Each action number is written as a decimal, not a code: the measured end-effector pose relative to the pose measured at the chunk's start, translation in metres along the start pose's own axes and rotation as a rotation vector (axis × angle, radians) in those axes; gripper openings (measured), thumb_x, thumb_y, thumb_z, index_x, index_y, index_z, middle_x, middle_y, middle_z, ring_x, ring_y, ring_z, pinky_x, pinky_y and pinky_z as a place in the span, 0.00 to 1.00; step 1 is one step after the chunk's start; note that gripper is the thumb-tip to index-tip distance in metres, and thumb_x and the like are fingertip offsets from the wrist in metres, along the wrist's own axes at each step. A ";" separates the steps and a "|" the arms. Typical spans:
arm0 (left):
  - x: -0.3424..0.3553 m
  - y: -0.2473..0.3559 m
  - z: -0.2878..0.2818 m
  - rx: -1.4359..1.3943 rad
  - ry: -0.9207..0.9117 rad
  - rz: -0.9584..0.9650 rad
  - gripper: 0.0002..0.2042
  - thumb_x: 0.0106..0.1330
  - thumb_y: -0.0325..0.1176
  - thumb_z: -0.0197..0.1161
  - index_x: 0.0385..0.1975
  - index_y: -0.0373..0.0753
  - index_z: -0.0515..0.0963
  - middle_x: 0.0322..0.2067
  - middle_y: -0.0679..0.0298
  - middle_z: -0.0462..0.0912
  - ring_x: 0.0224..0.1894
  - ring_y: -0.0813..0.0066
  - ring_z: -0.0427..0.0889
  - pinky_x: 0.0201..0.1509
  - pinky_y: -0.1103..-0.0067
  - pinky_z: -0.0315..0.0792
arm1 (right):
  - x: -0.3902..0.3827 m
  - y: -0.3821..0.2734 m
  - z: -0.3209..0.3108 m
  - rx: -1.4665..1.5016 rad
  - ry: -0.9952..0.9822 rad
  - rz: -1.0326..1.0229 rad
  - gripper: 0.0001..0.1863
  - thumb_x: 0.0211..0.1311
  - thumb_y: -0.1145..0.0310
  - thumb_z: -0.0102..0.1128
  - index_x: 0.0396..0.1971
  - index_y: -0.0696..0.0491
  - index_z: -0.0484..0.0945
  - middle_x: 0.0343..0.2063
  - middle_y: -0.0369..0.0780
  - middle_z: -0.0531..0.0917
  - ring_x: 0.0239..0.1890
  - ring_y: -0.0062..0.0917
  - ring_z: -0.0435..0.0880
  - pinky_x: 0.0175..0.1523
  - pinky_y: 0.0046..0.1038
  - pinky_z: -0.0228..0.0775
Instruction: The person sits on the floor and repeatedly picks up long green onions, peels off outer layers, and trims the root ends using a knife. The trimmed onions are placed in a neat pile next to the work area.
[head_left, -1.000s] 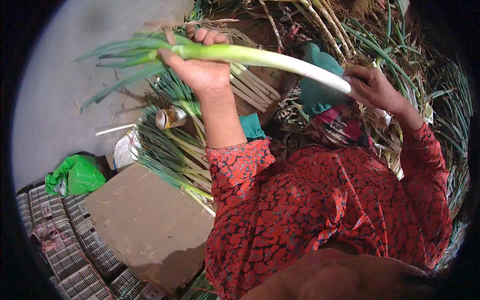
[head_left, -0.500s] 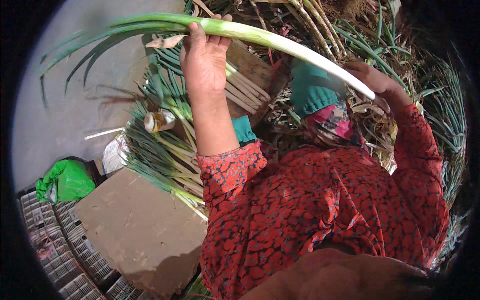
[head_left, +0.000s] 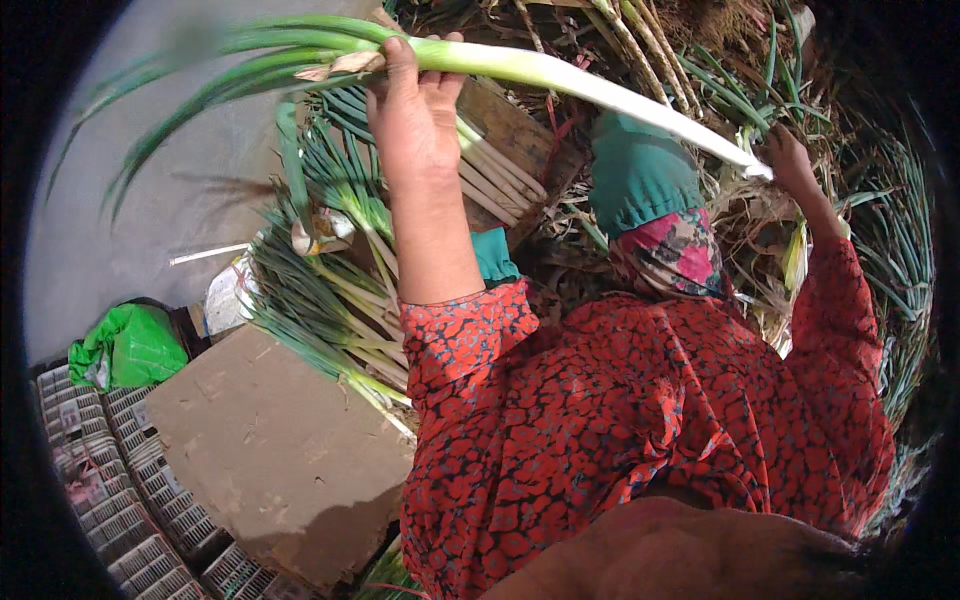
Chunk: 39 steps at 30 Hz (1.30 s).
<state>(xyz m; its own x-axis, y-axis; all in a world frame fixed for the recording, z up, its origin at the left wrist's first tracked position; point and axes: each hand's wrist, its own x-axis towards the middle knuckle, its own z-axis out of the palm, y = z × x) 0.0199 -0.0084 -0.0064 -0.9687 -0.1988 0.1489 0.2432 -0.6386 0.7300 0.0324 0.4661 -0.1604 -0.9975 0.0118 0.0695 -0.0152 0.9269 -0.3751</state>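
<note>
A long, large green onion (head_left: 560,80) stretches across the upper part of the view, its green leaves fanning to the left and its white stalk sloping down to the right. My left hand (head_left: 418,135) is closed round it where the green turns white, thumb in front and fingers behind. A dry, curled outer leaf (head_left: 342,66) hangs beside that grip. At the white root end is my right hand (head_left: 793,168), fingers curled and dark; whether they pinch the tip or a strip of its skin I cannot make out.
Piled green onions (head_left: 330,300) lie left of my body, near a wooden board (head_left: 510,115). A brown flat panel (head_left: 280,440), a green plastic bag (head_left: 130,345) and slatted crates (head_left: 130,520) are at lower left. Leafy scraps (head_left: 770,250) and more onions (head_left: 895,240) lie right. Teal cloth (head_left: 645,170) covers my leg.
My right hand has moved slightly up and right, from beneath the white stalk to its very end. The left hand keeps its grip; the onion has shifted a little.
</note>
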 end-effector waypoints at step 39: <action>-0.060 -0.195 0.090 0.918 -1.251 -0.193 0.11 0.53 0.34 0.56 0.33 0.36 0.71 0.32 0.62 0.74 0.37 0.75 0.72 0.43 0.78 0.65 | -0.091 -0.189 -0.091 1.091 -0.467 -0.114 0.26 0.62 0.53 0.39 0.51 0.59 0.60 0.13 0.29 0.64 0.13 0.11 0.61 0.16 0.15 0.51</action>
<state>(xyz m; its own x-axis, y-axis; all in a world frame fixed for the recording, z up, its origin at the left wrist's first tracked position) 0.0258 0.1954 -0.0974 -0.5184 0.8484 0.1073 0.4545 0.1671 0.8749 0.1321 0.3239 -0.0117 -0.9118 -0.3968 -0.1053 0.0699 0.1026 -0.9923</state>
